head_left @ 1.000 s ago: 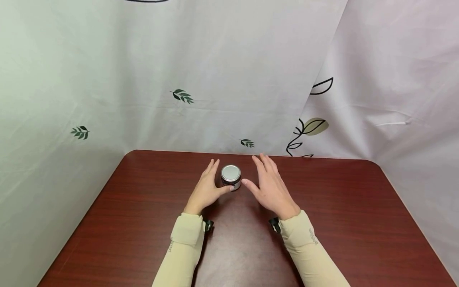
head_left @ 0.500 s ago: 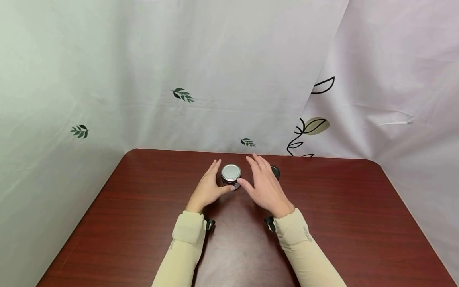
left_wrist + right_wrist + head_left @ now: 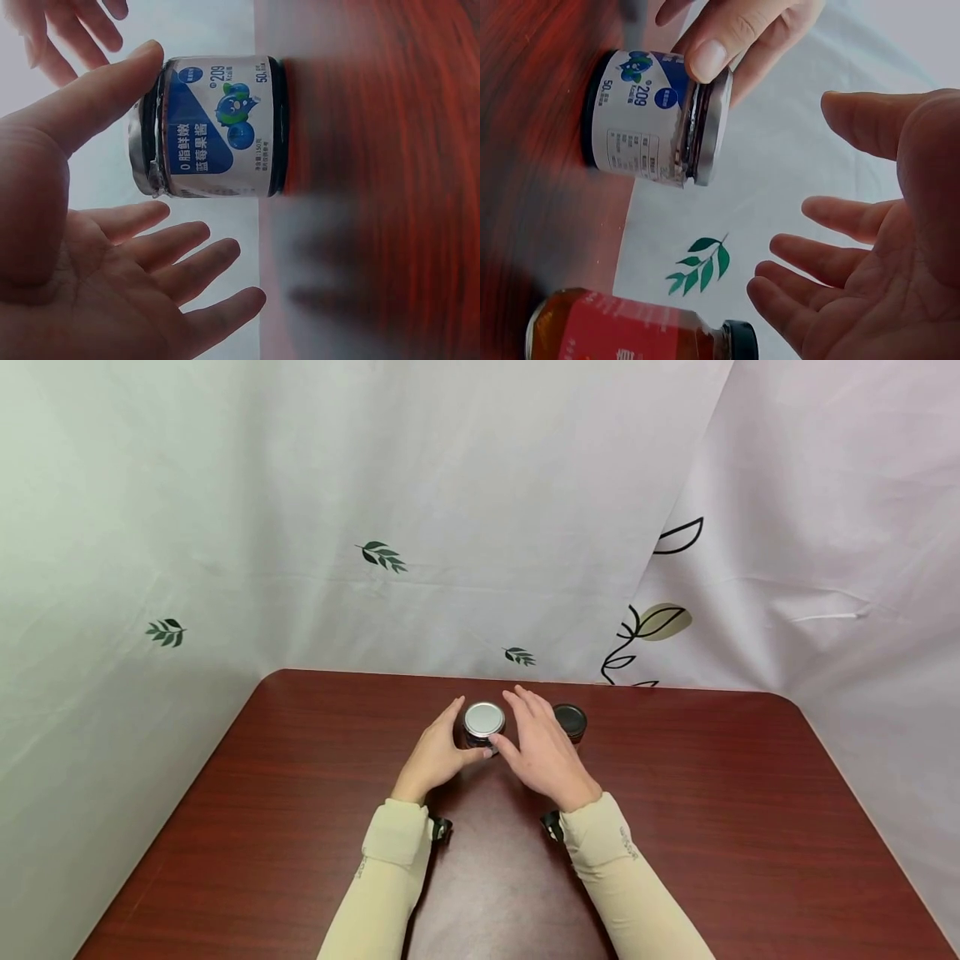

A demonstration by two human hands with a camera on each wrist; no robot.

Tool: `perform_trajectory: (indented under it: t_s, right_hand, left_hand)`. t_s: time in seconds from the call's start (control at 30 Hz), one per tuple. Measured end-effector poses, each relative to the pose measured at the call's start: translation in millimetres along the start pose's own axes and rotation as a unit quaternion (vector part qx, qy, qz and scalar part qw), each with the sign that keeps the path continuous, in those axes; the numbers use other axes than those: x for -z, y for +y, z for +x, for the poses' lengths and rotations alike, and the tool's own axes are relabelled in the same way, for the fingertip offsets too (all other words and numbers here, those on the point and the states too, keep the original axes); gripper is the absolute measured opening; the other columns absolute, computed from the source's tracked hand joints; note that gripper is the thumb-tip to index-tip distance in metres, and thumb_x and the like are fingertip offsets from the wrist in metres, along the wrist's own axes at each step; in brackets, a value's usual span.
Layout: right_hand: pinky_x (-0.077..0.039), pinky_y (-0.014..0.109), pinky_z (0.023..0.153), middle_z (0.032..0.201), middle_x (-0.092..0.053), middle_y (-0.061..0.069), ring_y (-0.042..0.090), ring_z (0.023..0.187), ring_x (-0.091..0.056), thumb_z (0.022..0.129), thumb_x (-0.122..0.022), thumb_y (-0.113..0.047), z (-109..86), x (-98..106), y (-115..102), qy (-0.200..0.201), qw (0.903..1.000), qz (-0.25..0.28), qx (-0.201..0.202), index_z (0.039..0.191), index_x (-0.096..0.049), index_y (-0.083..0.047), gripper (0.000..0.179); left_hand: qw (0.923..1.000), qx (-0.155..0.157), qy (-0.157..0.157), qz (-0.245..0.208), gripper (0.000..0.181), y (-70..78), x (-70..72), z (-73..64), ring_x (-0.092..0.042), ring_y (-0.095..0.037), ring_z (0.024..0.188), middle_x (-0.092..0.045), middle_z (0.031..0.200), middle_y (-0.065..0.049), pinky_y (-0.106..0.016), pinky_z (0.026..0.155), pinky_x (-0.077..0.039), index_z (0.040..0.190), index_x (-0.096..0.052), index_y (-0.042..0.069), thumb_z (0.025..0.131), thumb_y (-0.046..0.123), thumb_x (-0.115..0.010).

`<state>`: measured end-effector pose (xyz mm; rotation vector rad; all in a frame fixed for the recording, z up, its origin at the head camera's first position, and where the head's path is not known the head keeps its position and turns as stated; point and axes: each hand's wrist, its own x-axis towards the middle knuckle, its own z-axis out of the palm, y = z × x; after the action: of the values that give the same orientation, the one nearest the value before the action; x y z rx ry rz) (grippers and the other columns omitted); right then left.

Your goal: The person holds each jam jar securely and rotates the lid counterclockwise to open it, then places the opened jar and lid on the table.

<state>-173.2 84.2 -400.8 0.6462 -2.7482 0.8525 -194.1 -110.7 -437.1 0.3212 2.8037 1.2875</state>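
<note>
A small glass jam jar (image 3: 483,719) with a silver lid stands upright on the table. Its white and blue label shows blueberries in the left wrist view (image 3: 225,124). My left hand (image 3: 433,758) is around its left and near side, fingers extended. The left thumb (image 3: 709,60) lies against the jar or very close to it, just below the lid; contact is hard to tell. My right hand (image 3: 542,750) hovers to the jar's right, fingers extended and apart from it in the right wrist view (image 3: 855,247).
A second jar (image 3: 570,721) with a black lid stands behind and to the right of my right hand; it has a red label and amber contents (image 3: 622,326). The brown table (image 3: 712,827) ends at a white cloth backdrop (image 3: 450,485) with leaf prints.
My right hand has moved left toward the silver-lidded jar, uncovering the black-lidded jar. The left hand and silver-lidded jar have hardly moved.
</note>
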Motion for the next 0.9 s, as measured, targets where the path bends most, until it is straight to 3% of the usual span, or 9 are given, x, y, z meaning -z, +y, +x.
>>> perform_trajectory:
  t_s: [0.43,0.9]
  right_hand:
    - [-0.033,0.049,0.114,0.150,-0.044,0.023,0.037,0.142,-0.037,0.096,-0.069,-0.025,6.0,-12.4,0.5,0.000,0.9999,0.011,0.000,0.146,-0.047,0.002,0.061]
    - [-0.034,0.050,0.113,0.151,-0.043,0.025,0.039,0.141,-0.038,0.096,-0.069,-0.023,12.3,-25.6,2.8,-0.012,0.9996,0.021,-0.011,0.146,-0.046,0.003,0.060]
  left_hand:
    - [0.9997,0.022,0.006,-0.005,0.095,-1.5,-5.4,2.3,-0.046,-0.036,0.136,-0.045,0.152,-0.020,-0.052,0.109,-0.038,0.155,-0.033,0.001,0.080,0.024,-0.086]
    - [0.9992,0.038,0.008,-0.007,0.092,-3.4,-9.6,3.0,-0.052,-0.037,0.130,-0.050,0.145,-0.024,-0.053,0.106,-0.041,0.155,-0.033,0.001,0.081,0.020,-0.084]
